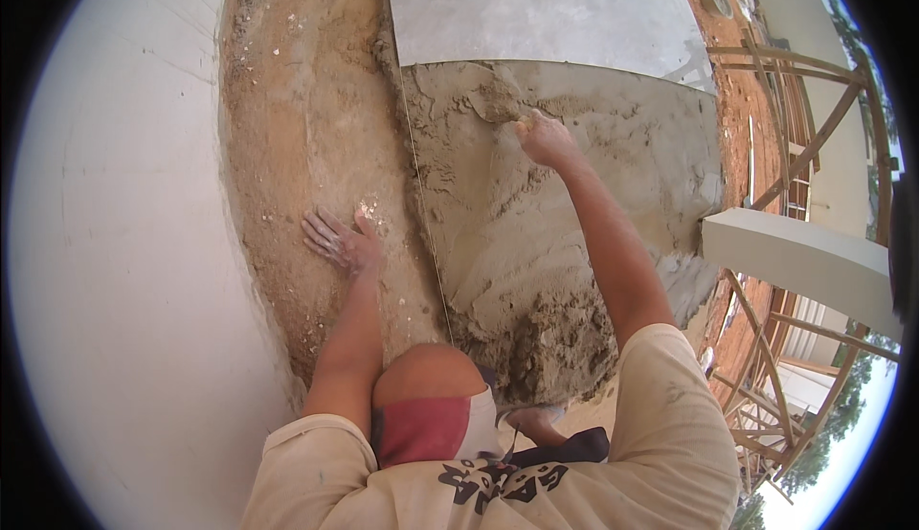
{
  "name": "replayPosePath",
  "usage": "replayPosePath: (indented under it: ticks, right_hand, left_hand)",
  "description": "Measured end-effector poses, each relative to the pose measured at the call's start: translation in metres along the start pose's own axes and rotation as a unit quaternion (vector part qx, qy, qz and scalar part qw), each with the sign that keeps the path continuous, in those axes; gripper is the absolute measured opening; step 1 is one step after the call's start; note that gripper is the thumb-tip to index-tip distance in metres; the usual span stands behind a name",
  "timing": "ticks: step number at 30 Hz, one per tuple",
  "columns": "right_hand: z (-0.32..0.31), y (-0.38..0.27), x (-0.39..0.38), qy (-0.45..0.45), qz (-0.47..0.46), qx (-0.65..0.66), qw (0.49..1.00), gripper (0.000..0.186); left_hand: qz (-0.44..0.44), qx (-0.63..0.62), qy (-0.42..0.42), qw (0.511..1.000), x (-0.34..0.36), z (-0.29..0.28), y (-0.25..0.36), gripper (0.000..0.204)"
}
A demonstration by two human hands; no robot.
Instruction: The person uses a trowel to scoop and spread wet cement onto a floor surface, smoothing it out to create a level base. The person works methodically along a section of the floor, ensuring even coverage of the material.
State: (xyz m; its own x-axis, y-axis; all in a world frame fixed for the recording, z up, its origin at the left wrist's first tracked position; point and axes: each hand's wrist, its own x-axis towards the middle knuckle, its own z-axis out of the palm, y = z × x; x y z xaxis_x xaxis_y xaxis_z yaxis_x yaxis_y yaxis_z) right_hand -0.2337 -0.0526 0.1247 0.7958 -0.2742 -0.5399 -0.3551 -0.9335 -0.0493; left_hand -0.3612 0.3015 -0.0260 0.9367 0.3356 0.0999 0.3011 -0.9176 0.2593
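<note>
Right hand (548, 139): closed around the grip end of a mortar-caked trowel (496, 103), arm stretched well forward. Trowel at the far left part of the wet mortar (507, 166), just short of the near edge of the smooth grey slab (546, 13). Blade outline hard to make out, same colour as the mortar beneath.

Left hand (342, 245): grasping nothing, fingers spread, palm down on the bare earth strip (297, 128). Fingers and back dusted whitish. To the left, more bare earth, then the curving foot of the pale wall (115, 195); to the right, a short stretch of earth before the string line (423, 195).

String taut along the mortar's left edge, dark rough step in the ground alongside. Far limit of the mortar: slab edge, crisp, slightly bowed by the lens. Right limit: white pillar (790, 248) and reddish ground (742, 157), with timber framing (828, 133) beyond.

Widest room about the right hand: rightward over the mortar, well apart from the pillar. Tightest near the body: bent knee (431, 374) close by the string's near end, lumpy mortar heap (565, 348) just beside, foot (538, 425) near the heap's near edge.
</note>
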Motion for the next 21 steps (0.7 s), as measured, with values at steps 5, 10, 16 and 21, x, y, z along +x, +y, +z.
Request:
replayPosePath:
  ticks: [5, 10, 16, 21]
  right_hand:
    - [0.007, 0.025, 0.01, 0.023, 0.002, 0.016, 1.0, 0.064]
    - [0.037, 0.018, 0.004, -0.056, 0.016, 0.263, 0.963, 0.051]
    - [0.056, -0.046, -0.03, -0.08, 0.007, 0.403, 0.912, 0.05]
    - [0.069, -0.047, -0.03, 0.054, -0.085, 0.118, 0.988, 0.06]
  left_hand:
    - [0.002, 0.006, 0.011, 1.0, 0.001, -0.001, 0.002, 0.081]
    - [0.0, 0.015, 0.005, 1.0, 0.001, -0.001, 0.005, 0.079]
    - [0.003, 0.012, 0.007, 1.0, 0.001, -0.01, 0.007, 0.078]
    - [0.002, 0.003, 0.023, 1.0, -0.001, -0.004, 0.008, 0.078]
